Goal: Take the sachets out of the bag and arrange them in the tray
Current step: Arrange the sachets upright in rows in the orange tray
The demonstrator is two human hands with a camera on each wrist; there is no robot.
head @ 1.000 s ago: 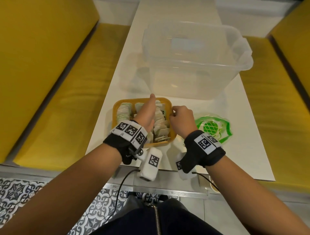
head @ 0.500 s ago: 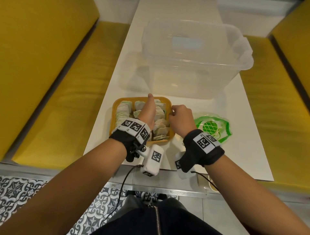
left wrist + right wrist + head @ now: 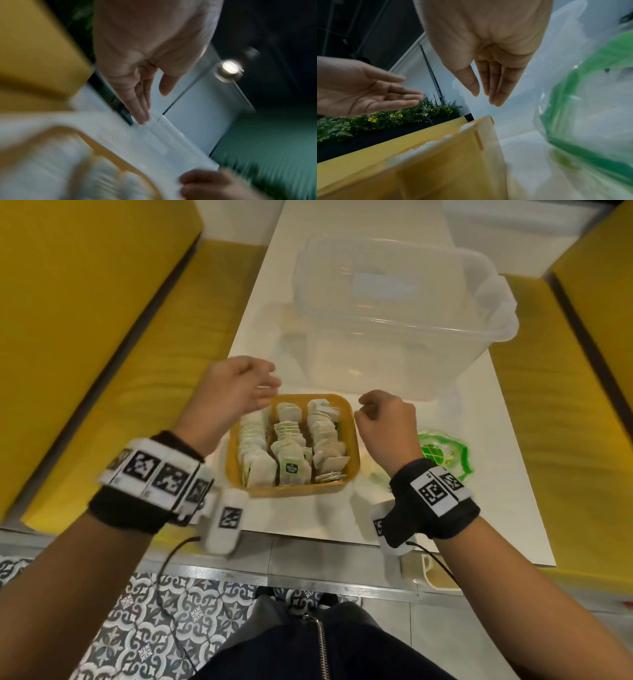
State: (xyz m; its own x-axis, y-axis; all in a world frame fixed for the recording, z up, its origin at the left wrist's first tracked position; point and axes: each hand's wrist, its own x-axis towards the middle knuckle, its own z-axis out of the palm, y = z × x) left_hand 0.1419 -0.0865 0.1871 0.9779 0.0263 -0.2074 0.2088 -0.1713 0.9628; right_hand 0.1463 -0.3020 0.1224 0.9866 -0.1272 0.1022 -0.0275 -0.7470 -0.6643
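The tray (image 3: 291, 489) is my landmark, a yellow tub on the white table (image 3: 479, 392) just ahead of my wrists. Inside it the sachets (image 3: 294, 446) stand on edge in three rows, and each row's long axis runs from the near wall to the far wall, with the flat faces turned towards me; one near the front shows a green label. I'd judge them feather-light, thin and papery, easily creased or knocked over like dominoes, so I'd take one by its top edge between thumb and forefinger, or press a whole row from its two ends. My left hand (image 3: 236, 392) hangs over the tray's far left corner, fingers relaxed and slightly spread, holding nothing. My right hand (image 3: 387, 426) hovers just beside the tray's right rim, fingers straight and close together in the wrist view, also empty. Right of the tray, past that hand, the bag (image 3: 442, 453) lies flat, clear with green print; whether any sachets remain in it I cannot tell. Beyond the tray stands a clear plastic bin (image 3: 400, 313).
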